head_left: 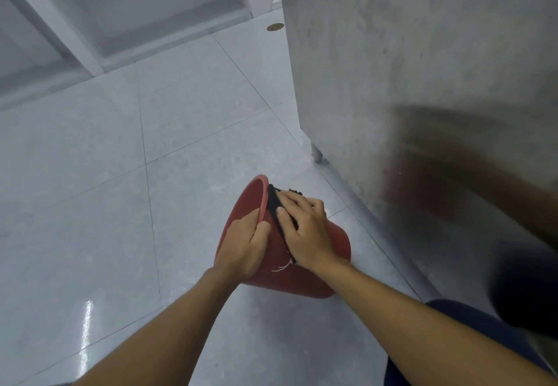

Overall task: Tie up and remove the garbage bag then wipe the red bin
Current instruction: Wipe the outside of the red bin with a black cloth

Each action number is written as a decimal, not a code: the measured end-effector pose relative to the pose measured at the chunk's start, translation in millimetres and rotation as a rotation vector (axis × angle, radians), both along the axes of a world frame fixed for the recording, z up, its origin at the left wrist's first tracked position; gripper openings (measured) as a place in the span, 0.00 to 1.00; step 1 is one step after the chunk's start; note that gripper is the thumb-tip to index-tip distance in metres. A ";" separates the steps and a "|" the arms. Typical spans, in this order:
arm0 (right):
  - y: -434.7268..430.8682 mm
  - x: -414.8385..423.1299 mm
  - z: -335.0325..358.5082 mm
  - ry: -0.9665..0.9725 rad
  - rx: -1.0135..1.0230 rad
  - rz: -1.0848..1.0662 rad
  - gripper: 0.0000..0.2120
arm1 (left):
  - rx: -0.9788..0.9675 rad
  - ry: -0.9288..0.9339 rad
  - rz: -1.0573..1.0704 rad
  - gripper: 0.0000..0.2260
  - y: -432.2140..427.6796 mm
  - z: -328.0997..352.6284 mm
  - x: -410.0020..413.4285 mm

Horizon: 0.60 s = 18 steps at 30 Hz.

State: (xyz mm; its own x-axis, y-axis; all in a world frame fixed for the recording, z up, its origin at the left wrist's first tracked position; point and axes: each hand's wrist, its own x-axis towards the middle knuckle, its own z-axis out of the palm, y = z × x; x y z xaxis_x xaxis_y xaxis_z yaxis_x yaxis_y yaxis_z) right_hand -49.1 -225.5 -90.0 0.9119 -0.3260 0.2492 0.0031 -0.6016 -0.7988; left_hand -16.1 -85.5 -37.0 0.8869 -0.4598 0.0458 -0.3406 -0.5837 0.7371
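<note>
While the pale grey glossy tiled floor fills most of the head view, its thin dark grout lines run diagonally away toward white framed wall panelling at the upper left. A small round brass disc is set into the tiles near the far corner. Along the right stands a tall dull grey cabinet side, raised on a short round metal leg; a blurred red smear shows on its lower face. Its bottom edge runs diagonally toward the lower right, close beside the work. To the left and ahead the floor lies open. A knee in dark blue cloth shows at the lower right, with a dark blurred shape above it that I cannot make out.

Low in the middle, the round red plastic bin is tipped on its side, its mouth facing left and away and its base toward the cabinet. Whether its underside touches the tiles cannot be told. The left hand grips the near part of the rim, fingers curled over the lip. The right hand lies flat with fingers spread on the bin's outer wall just behind the rim, pressing a black cloth against it. The cloth shows above the fingertips and along the thumb.
</note>
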 end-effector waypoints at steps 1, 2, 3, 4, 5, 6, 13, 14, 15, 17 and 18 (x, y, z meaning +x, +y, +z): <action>-5.7 0.2 -3.3 0.061 0.019 -0.059 0.21 | 0.007 0.002 0.004 0.12 0.2 -0.7 0.1; -12.7 -0.1 -6.8 0.173 0.061 -0.156 0.19 | 0.013 0.007 0.011 0.12 0.5 -1.6 -0.1; -19.2 -1.0 -8.8 0.314 0.112 -0.251 0.18 | 0.016 0.013 0.019 0.13 1.3 -2.7 -0.5; -22.4 -1.9 -9.4 0.413 0.142 -0.310 0.18 | 0.017 0.017 0.026 0.14 2.1 -3.4 -1.0; -20.7 -2.6 -8.9 0.424 0.140 -0.310 0.18 | 0.016 0.016 0.032 0.14 3.2 -3.9 -0.9; -16.2 -3.3 -6.7 0.355 0.111 -0.258 0.18 | 0.011 0.012 0.042 0.14 3.8 -4.0 -0.4; 1.8 -13.1 -16.3 0.183 -0.050 -0.139 0.20 | -0.006 0.090 0.284 0.15 5.7 -2.5 7.2; -7.8 -11.2 -21.8 0.294 -0.021 -0.262 0.19 | -0.009 0.106 0.316 0.15 6.3 -2.9 7.6; -17.9 -9.4 -24.7 0.427 0.032 -0.380 0.19 | -0.011 0.115 0.336 0.16 6.7 -3.1 8.1; -26.6 -8.5 -27.5 0.585 0.114 -0.505 0.19 | -0.001 0.114 0.344 0.17 6.6 -2.2 8.1; -23.3 -8.8 -27.5 0.559 0.105 -0.487 0.19 | 0.006 0.116 0.344 0.17 5.7 -1.8 8.4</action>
